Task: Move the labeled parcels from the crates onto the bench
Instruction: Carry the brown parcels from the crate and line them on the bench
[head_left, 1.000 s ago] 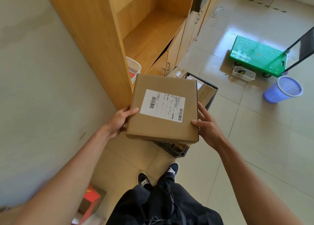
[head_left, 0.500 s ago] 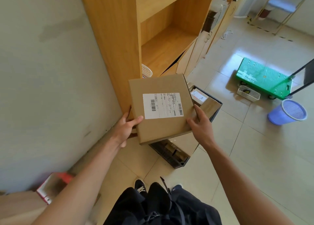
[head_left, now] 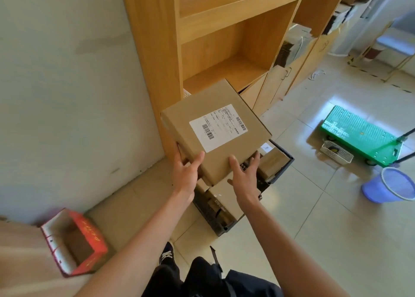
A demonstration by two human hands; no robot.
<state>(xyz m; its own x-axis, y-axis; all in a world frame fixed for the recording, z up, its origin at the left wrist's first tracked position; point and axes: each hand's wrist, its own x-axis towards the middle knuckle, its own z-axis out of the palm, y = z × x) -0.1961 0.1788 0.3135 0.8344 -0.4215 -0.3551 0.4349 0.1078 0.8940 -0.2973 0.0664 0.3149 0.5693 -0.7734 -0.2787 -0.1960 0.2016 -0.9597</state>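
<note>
Gripping the parcel (head_left: pixel 215 130) at its near corner, the left hand (head_left: pixel 186 175) and right hand (head_left: pixel 244 175) hold it above the crate (head_left: pixel 278 173). Its label (head_left: pixel 217 127) faces up, far corner toward the shelf (head_left: pixel 226 72).

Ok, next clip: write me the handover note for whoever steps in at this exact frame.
Left hand and right hand: both grip the near edge of the labeled parcel, thumbs on top, held in the air in front of the wooden shelf unit.
Black crate sits on the floor below, with more boxes inside.
Done: this parcel is out of the crate.
Left: set it on the bench, which I cannot make out here, then clear the remaining parcels.
</note>
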